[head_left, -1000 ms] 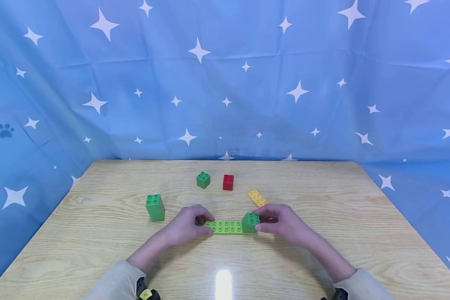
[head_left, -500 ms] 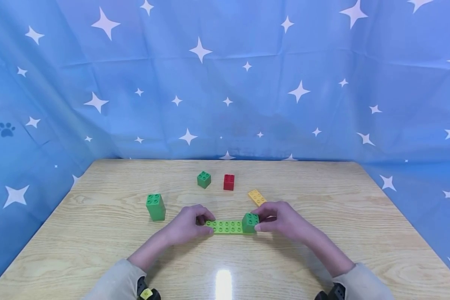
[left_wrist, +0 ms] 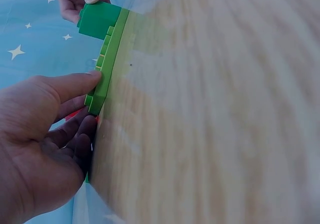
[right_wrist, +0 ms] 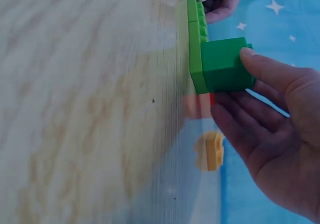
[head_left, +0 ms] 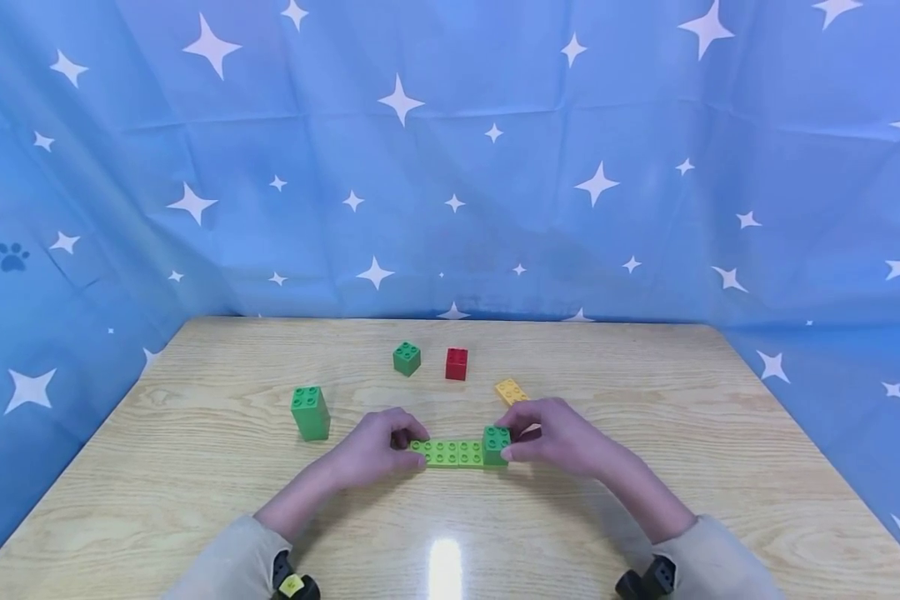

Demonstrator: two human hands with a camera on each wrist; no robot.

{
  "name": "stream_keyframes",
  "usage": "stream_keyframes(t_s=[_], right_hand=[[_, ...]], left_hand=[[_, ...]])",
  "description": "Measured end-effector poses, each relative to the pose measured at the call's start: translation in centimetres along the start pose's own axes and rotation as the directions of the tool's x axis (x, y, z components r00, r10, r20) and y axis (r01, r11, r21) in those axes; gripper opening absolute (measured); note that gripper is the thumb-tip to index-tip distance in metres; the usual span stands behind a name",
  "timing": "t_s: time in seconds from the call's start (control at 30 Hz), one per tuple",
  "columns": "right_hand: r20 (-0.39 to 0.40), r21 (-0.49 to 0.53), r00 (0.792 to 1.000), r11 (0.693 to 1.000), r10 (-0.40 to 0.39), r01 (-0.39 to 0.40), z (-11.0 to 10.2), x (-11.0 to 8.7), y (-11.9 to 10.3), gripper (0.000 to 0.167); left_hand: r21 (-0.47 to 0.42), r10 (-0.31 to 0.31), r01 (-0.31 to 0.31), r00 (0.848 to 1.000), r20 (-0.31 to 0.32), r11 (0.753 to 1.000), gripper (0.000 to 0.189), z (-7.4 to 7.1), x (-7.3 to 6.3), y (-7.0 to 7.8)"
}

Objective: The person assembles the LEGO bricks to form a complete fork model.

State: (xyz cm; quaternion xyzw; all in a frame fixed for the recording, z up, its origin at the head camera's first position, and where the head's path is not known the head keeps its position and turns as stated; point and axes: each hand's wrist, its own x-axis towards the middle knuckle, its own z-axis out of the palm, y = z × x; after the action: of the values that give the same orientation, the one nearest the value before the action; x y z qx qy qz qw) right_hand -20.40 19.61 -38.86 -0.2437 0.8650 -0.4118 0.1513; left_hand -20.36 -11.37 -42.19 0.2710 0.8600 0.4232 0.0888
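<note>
A flat light-green strip [head_left: 450, 454], made of two studded plates end to end, lies on the table in the head view. My left hand [head_left: 378, 448] grips its left end between thumb and fingers. At the strip's right end stands a dark green square brick [head_left: 497, 446], pinched by my right hand [head_left: 551, 437]. In the right wrist view the green brick [right_wrist: 227, 64] sits flush against the studded side of the light-green strip [right_wrist: 196, 59], with the thumb on its top edge. From the left wrist, the strip [left_wrist: 107, 69] shows below my left thumb.
A tall green block [head_left: 311, 414] stands left of my left hand. Further back are a small green brick [head_left: 407, 359] and a red brick [head_left: 456, 364]. A yellow-orange plate [head_left: 511, 392] lies just behind my right hand. A star-patterned blue cloth [head_left: 450, 167] hangs behind the table.
My right hand has shifted slightly left, and the dark green brick has turned from a skewed stance to line up with the strip. My left hand keeps its hold.
</note>
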Motion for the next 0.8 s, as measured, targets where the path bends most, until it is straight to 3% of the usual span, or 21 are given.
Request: stream_keyframes(t_s=[0.2, 0.4, 0.67, 0.8], right_hand=[[0.029, -0.13, 0.998, 0.989, -0.062, 0.065, -0.4, 0.3, -0.6, 0.017], [0.041, -0.221, 0.999, 0.975, -0.028, 0.037, -0.6, 0.3, -1.5, 0.017], [0.066, -0.233, 0.997, 0.971, -0.033, 0.047, 0.0, -0.3, -1.7, 0.022], [0.039, -0.231, 0.999, 0.973, -0.002, 0.011, -0.1, -0.5, -1.9, 0.039]], left_hand=[[-0.004, -0.019, 0.019, 1.0, 0.004, 1.0, 0.023, -0.1, 0.0, 0.1], [-0.002, -0.021, 0.021, 1.0, 0.008, 1.0, 0.023, -0.1, 0.1, 0.1], [0.003, -0.018, 0.018, 1.0, 0.012, 1.0, 0.025, -0.1, 0.0, 0.1], [0.006, -0.013, 0.013, 1.0, 0.009, 1.0, 0.025, 0.0, 0.1, 0.0]])
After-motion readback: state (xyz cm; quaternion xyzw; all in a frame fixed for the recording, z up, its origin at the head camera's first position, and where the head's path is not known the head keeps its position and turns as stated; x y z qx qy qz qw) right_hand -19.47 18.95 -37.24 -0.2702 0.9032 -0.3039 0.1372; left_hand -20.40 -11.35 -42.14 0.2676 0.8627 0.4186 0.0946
